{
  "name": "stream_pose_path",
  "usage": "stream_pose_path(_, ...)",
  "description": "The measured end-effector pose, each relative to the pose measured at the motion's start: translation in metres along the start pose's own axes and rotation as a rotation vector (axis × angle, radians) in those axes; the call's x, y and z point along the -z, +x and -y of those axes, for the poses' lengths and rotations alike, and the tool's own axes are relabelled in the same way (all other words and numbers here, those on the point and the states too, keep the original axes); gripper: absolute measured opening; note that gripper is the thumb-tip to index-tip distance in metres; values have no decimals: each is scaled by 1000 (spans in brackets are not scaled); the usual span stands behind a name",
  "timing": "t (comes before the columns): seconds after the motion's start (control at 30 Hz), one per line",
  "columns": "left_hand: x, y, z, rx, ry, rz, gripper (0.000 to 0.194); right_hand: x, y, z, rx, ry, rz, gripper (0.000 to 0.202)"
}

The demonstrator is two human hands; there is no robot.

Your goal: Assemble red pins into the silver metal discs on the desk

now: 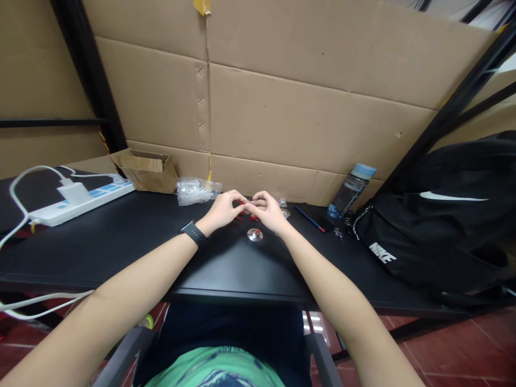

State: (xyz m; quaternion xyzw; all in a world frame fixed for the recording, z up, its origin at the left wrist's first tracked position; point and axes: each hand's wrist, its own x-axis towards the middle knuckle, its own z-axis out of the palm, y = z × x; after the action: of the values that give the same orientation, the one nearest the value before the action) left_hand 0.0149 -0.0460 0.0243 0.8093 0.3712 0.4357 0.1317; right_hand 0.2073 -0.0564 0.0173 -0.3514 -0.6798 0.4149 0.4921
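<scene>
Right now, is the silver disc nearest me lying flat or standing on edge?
Flat: the silver disc shows its round face from above, resting on the black table on your side of both hands.

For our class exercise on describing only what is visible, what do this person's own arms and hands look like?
The left hand and right hand are ungloved. A black watch-like band circles the left wrist; the right wrist looks bare. No sleeves show on the left forearm or right forearm.

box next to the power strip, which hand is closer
Left. The left hand is right of the box, beyond the clear plastic; the right hand is farther right.
</scene>
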Motion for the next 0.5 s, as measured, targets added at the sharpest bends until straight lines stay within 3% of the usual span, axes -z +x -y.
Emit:
stream_pose_path(0.33,-1,0,2,-74,8,13,16,7,3,-1,-138,-26,132,43)
stream_pose_path(0.5,0,0,0,-108,5,3,12,15,6,-1,-114,-106,173,43)
